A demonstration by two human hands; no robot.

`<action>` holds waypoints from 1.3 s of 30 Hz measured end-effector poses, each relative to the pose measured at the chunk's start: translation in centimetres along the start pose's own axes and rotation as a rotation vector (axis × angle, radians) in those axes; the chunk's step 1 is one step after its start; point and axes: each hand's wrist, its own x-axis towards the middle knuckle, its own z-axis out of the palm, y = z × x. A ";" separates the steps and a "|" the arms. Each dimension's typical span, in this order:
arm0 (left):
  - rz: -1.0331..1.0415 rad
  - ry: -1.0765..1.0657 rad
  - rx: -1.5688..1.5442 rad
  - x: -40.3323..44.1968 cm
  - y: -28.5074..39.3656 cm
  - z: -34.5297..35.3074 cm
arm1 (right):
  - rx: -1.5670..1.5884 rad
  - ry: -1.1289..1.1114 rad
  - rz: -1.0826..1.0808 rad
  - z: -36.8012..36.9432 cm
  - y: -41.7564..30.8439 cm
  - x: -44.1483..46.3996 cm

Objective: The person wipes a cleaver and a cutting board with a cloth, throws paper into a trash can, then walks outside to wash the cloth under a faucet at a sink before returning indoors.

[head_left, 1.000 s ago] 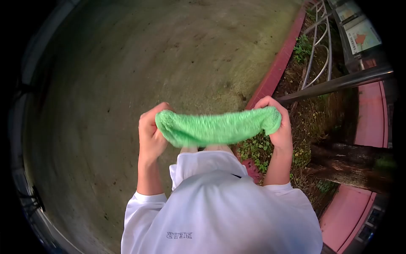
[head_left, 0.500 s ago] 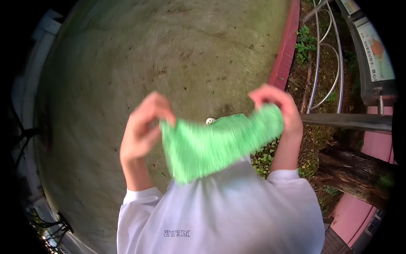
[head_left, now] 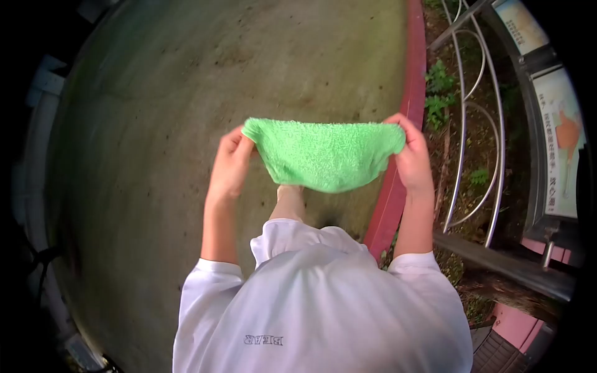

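A green fluffy cloth (head_left: pixel 326 155) is stretched out in front of me, its upper edge almost straight and its lower edge sagging. My left hand (head_left: pixel 231 163) pinches its left corner between thumb and fingers. At the opposite corner, my right hand (head_left: pixel 411 155) is closed on the cloth. The cloth hangs in the air above the ground and hides part of my leg (head_left: pixel 289 204).
Greenish-brown paved ground (head_left: pixel 186 93) spreads ahead and to the left. A red kerb (head_left: pixel 415 62) runs along the right side. Past it stand a curved metal railing (head_left: pixel 461 143), low plants (head_left: pixel 439 87) and a framed sign board (head_left: pixel 559 143).
Both hands have lifted the cloth farther forward, away from my shirt. It was blurred and slanted; now it is spread level between them. My leg has come into view below.
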 end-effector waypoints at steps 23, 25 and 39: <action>0.014 0.129 0.321 73.6 -0.9 12.6 | 0.907 0.405 0.479 -23.4 12.5 64.1; -0.115 0.159 0.148 78.0 0.1 13.1 | 0.947 0.406 0.533 -24.6 12.5 68.7; -0.806 -0.327 -0.608 128.9 3.8 24.9 | -0.380 0.002 0.139 -29.7 1.6 118.6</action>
